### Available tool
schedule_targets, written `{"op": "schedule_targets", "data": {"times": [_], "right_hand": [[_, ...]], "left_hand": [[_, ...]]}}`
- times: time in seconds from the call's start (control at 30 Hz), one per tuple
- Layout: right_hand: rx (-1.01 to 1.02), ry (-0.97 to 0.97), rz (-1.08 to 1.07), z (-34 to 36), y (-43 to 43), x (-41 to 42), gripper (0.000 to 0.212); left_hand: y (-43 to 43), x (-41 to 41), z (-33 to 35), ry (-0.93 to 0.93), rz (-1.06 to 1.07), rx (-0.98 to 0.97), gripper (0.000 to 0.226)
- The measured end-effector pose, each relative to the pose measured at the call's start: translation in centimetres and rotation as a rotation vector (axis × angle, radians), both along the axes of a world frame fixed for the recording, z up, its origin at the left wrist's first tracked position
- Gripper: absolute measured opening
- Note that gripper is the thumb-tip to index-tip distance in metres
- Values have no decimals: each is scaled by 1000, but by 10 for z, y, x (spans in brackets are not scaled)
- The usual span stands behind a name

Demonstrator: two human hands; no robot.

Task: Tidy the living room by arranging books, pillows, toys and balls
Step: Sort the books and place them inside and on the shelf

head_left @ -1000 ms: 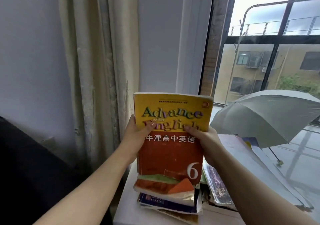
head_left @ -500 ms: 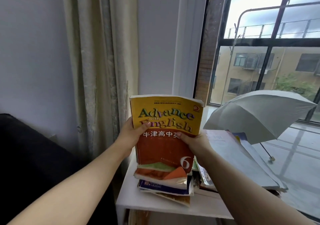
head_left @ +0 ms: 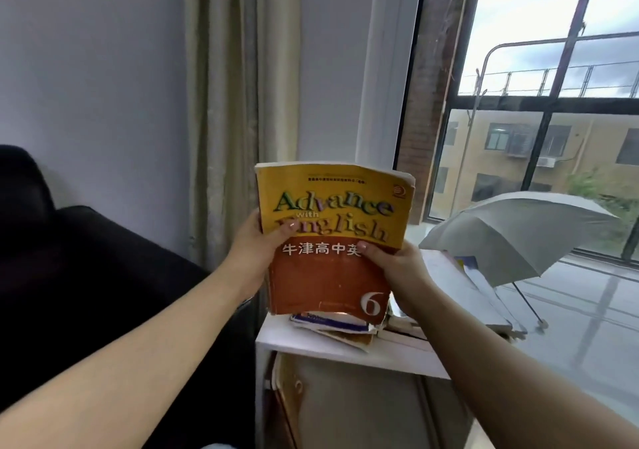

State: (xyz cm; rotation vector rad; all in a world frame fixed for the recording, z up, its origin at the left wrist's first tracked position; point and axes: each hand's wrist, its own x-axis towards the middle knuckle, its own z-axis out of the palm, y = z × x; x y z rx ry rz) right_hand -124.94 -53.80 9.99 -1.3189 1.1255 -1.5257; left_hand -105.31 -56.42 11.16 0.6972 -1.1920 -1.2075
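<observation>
left hand (head_left: 257,245) grasps the left edge of the Advance with English textbook (head_left: 330,275), thumb on the cover | right hand (head_left: 397,266) grasps the right edge, thumb on the cover | textbook upright, lower edge at the book stack (head_left: 332,322) on the white shelf (head_left: 307,343), contact unclear | black sofa (head_left: 86,275) left | open grey umbrella (head_left: 511,237) beyond on the right, by the window (head_left: 553,137)

A white shelf unit (head_left: 287,339) stands by the window. On its top lie 2 piles: a messy stack of books (head_left: 332,322) at the left and, just beside it, slanting papers (head_left: 456,286). An open grey umbrella (head_left: 518,234) rests on the glossy floor (head_left: 594,327) beyond.
</observation>
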Motion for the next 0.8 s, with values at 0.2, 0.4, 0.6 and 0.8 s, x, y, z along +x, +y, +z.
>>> {"op": "schedule_targets", "data": {"times": [0.2, 0.4, 0.6, 0.8], "right_hand": [[120, 56, -44, -65, 41, -7, 15], [274, 95, -84, -142, 52, -14, 14], [445, 220, -75, -200, 38, -22, 12], [634, 344, -99, -252, 7, -38, 9]], "left_hand": [[39, 19, -49, -354, -98, 44, 27], [38, 28, -111, -577, -130, 122, 22], [11, 32, -160, -943, -64, 113, 21], [-11, 9, -213, -1225, -184, 67, 14]]}}
